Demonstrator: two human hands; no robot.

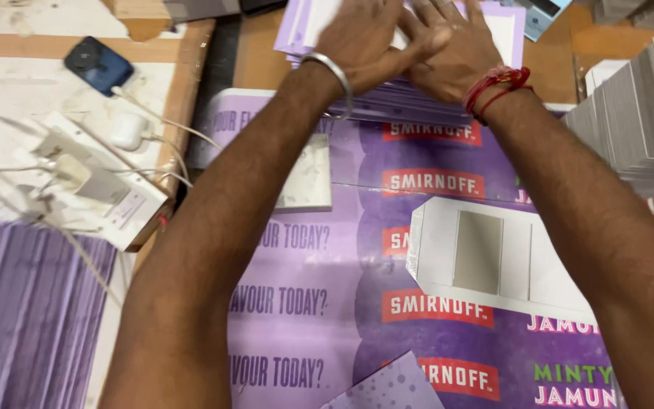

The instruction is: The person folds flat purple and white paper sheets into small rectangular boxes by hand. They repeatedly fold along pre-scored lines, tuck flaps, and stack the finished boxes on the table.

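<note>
Both hands are laid flat at top centre of the frame, fingers spread, nothing gripped: the left hand [369,42] overlaps the right hand [452,53], and both are pressed on a stack of lilac sheets [418,102]. Which hand is uppermost cannot be told for certain. A purple printed sheet [319,303] is spread below the arms, with a white die-cut blank [486,254] resting on it right of centre. More stacks are seen at right [637,121] and lower left [24,318]. The stack appears squared, judged by its edges; the blank remains unfolded.
</note>
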